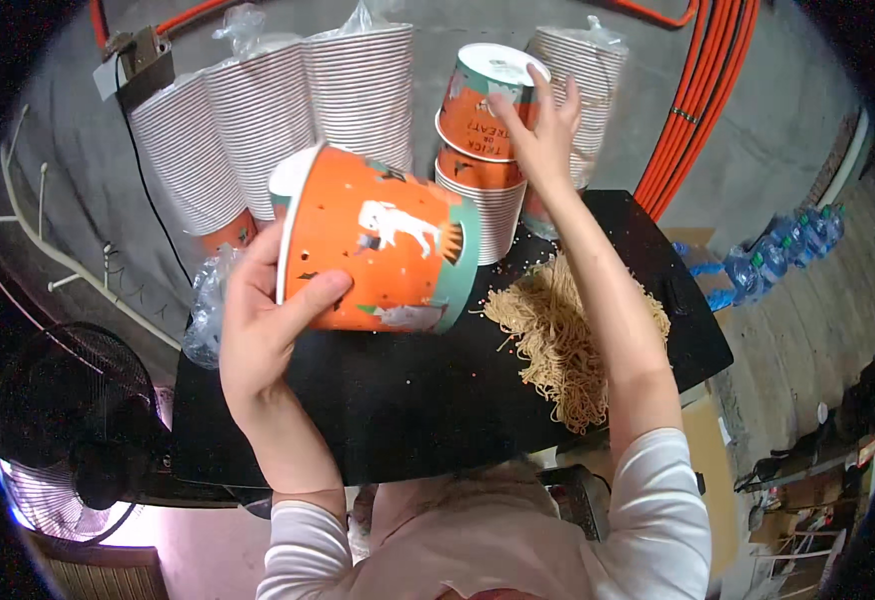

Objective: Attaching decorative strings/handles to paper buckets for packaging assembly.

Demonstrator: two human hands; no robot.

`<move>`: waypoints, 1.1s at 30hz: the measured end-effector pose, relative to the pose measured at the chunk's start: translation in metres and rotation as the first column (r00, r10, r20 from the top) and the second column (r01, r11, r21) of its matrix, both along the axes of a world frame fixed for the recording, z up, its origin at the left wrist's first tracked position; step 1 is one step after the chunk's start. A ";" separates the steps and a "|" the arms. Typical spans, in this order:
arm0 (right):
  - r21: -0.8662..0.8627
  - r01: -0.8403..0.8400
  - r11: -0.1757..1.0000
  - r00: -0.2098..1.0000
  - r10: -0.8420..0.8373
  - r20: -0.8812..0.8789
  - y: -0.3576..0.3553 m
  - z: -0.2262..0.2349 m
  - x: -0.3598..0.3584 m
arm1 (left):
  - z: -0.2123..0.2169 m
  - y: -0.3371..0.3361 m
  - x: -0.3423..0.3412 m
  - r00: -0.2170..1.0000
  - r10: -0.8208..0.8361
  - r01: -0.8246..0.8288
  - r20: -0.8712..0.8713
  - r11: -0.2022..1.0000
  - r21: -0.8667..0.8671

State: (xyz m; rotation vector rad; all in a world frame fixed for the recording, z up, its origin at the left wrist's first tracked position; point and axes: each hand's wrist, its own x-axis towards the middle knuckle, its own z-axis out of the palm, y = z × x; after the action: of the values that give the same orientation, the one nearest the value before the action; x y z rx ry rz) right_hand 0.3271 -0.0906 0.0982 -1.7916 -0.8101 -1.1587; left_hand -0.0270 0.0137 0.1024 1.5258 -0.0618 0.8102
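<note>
Orange and teal paper makes up the bucket [373,240] that the left hand [258,320] holds on its side above the black counter [408,400]. The grip there is closed on the bucket's rim end, thumb across the outside wall, fingers curled behind it; the bucket's base points toward the right. A white animal figure is printed on its wall.

The right hand [543,125] reaches forward to a second bucket [488,100] of the same print, which sits tilted on top of a short stack [483,200] of nested buckets at the back of the counter. The fingers are spread against that top bucket's side and rim; whether the grip has closed on it cannot be told.

A loose heap of pale dry noodles [558,330] lies on the counter just under the right forearm. Behind, tall sleeves of stacked buckets [278,120] wrapped in clear plastic lean against the grey wall, and another wrapped sleeve [588,70] stands right of the raised hand. Orange cables [698,110] run down the wall at right. A black fan [73,420] stands at lower left, and blue-capped water bottles [778,250] lie on the floor at right.
</note>
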 end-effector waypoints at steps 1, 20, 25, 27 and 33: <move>-0.018 -0.021 1.000 1.000 0.022 0.019 0.007 0.000 0.018 | 0.000 0.003 0.002 0.999 -0.033 0.033 -0.021 0.999 -0.005; -0.558 -0.693 0.457 0.718 0.367 -0.591 -0.070 -0.047 -0.060 | 0.000 0.000 0.012 0.829 0.253 -0.010 -0.498 0.898 0.439; -0.746 -0.520 0.416 0.840 0.091 -0.535 -0.079 -0.130 -0.046 | -0.015 0.001 0.030 0.804 0.450 -0.068 -0.389 0.719 0.691; -0.761 -0.503 0.409 0.841 0.031 -0.540 -0.072 -0.158 -0.049 | -0.022 0.000 0.038 0.806 0.475 -0.055 -0.353 0.654 0.755; -0.876 -0.158 0.456 0.986 0.121 -0.116 -0.054 -0.225 -0.049 | -0.023 -0.003 0.051 0.799 0.468 -0.065 -0.377 0.691 0.720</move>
State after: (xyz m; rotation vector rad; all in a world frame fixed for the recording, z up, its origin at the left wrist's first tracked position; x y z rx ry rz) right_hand 0.2781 -0.1443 -0.1263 -2.4810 -1.7364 -0.5553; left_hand 0.0241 0.0103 0.0797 2.4870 0.3477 0.5756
